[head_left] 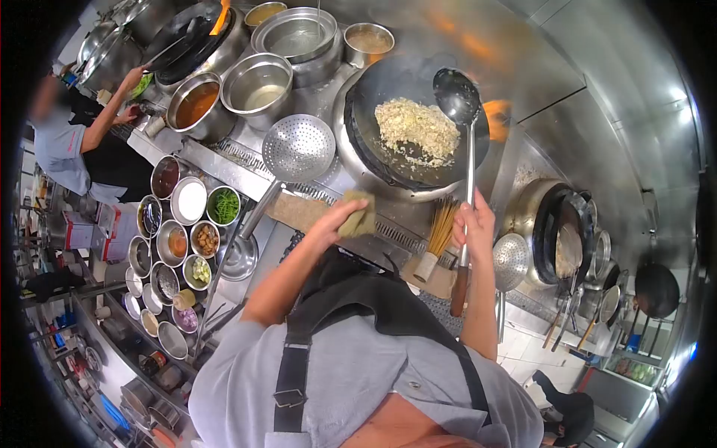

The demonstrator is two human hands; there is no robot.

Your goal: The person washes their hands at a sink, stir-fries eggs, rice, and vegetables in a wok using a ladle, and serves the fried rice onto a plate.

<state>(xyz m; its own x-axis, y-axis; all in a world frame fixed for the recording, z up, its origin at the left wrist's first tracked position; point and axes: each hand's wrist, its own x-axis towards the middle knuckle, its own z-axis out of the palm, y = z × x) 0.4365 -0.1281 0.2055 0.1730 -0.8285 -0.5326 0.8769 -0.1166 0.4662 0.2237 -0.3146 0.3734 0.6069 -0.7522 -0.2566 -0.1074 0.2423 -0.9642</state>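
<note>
My left hand (342,219) is closed on a folded olive-green cloth (360,216) near the front edge of the wok. My right hand (476,226) grips the long handle of a metal ladle (457,97), whose wooden end sticks out below my fist. The ladle's bowl hangs over the right side of the black wok (367,101). A pale heap of what looks like fried rice (415,128) lies in the wok, with loose grains spread towards its near side. Flame shows at the wok's right edge.
A perforated skimmer (299,148) lies left of the wok, near metal pots (258,88). Bowls of ingredients (223,205) stand at far left. A bamboo wok brush (441,228) and second wok (549,239) are at right. A co-worker (71,145) handles another pan.
</note>
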